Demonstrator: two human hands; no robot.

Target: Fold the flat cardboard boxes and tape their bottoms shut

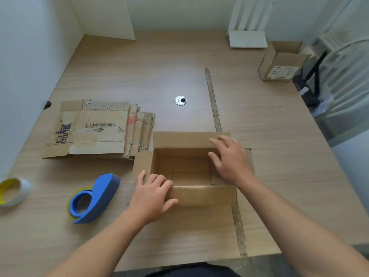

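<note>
Across most of the frame lies a wooden table [139, 72]; its near edge is cut off at the bottom by the person's forearms and dark clothing.

At lower centre stands the open box [201, 194], mouth up, flaps turned outward. Its right wall and right flap are largely hidden under the right hand. The inner floor is in shadow, and any seam there is hard to make out.

At centre left, a stack of flat cardboard boxes [95, 130] lies just beside the open box's left flap. The top sheet carries dark printed characters, worn and torn in places, which cannot be read reliably.

At upper right, a small box [279, 64] sits near the table edge with its flaps up. Its white label bears marks too blurred to read.

At lower left, a blue tape dispenser [103, 194] rests on its side, apart from the box.

The left hand [151, 198] grips the near left corner of the open box: fingers curled over the rim, thumb pressed on the outer face of the near flap.

The right hand [231, 158] rests on the far right corner, fingers spread and nearly straight, fingertips touching the far flap.

At the left edge, a yellow-and-white tape roll [12, 191] is partly cut off.

A narrow worn strip [213, 100] runs down the table to the box.

A metal grommet [180, 100] sits at centre.
</note>
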